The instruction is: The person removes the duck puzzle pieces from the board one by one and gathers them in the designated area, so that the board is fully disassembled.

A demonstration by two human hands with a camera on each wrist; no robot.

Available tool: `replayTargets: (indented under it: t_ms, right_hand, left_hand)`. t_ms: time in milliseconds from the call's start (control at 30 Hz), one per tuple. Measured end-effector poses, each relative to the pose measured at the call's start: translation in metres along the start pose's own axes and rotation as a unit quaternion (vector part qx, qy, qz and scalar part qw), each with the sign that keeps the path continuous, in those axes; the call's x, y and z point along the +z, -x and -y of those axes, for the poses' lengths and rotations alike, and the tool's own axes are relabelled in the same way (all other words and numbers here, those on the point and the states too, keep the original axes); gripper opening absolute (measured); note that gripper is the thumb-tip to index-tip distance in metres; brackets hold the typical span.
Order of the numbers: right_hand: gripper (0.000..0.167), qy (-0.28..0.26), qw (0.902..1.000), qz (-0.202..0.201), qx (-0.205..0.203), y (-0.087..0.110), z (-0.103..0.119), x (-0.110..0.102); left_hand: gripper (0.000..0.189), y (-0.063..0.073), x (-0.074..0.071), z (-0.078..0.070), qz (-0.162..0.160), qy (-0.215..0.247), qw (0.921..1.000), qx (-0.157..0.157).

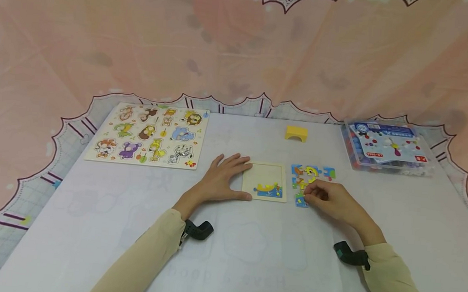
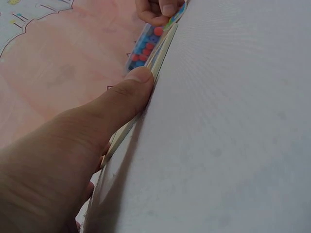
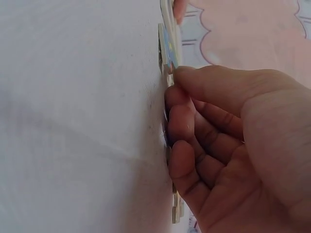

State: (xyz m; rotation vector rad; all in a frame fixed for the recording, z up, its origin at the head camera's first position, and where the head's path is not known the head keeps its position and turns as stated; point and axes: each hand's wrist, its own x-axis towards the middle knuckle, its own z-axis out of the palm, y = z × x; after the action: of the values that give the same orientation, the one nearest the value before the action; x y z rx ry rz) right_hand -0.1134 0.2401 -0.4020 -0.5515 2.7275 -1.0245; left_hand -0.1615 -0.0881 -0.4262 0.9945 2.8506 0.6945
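Square tray: one shallow pale wooden tray [image 1: 252,176], centre of the frame, just left of the right fingers; being square, it has no long axis.
Set section: one yellow-and-blue puzzle section [image 1: 269,191] in the tray's lower right corner, its long axis running left to right, nearer the right fingertips than the left.
Left hand: the left hand [image 1: 222,180] is spread, fingers fairly straight, touching the tray's left side.
Right hand: the right hand [image 1: 337,202] has curled fingers at the colourful loose puzzle pieces [image 1: 312,171], right of the tray; whether they pinch one, I cannot tell.
Loose pieces: at least four, partly hidden.
Others on the white counter [image 1: 242,247]: one animal-picture board [image 1: 135,140], upper left; one yellow arched block [image 1: 296,133]; one clear plastic box [image 1: 397,169], upper right.
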Motion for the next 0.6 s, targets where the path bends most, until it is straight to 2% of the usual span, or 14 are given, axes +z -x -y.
replayTargets:
  t_ms: [600]
  right_hand:
    - [0.006,0.029,0.9993,-0.015,-0.018,-0.0009,0.0010,0.0021]
  left_hand:
    - [0.088,0.0010,-0.0004,-0.0006,0.012,0.000,0.9999,-0.009]
